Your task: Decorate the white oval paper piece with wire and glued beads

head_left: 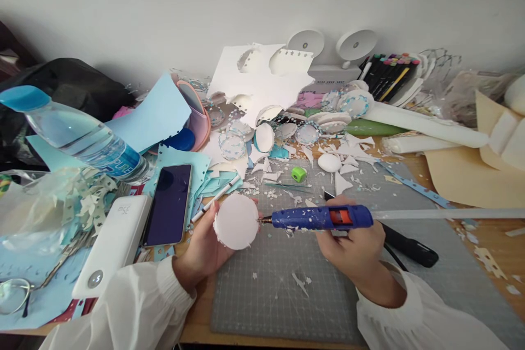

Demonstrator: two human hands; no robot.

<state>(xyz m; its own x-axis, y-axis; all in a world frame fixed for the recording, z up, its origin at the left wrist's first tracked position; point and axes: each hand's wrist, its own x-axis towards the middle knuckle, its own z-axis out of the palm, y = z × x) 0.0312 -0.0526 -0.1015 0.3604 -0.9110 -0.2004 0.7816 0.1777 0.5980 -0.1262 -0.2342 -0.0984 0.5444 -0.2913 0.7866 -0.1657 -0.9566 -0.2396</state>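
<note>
My left hand [202, 251] is closed around the edge of a round white disc [237, 222] and holds it with its flat face toward me. In my right hand [356, 251] is a blue hot glue gun [301, 217], its metal nozzle pointing left at the right rim of the disc. Whether the nozzle touches the rim I cannot tell. A long clear glue stick [447, 213] sticks out of the gun's back end. Below both hands lies a grey cutting mat [283, 295] with small white paper scraps on it.
Left of my hands are a phone [168, 205], a white power bank [117, 246] and a tilted water bottle [82, 136]. Beyond the mat are beaded discs [307, 132], a green sharpener-like block [298, 174], cut white paper [262, 79] and markers [385, 79]. A black-handled tool [410, 246] lies right.
</note>
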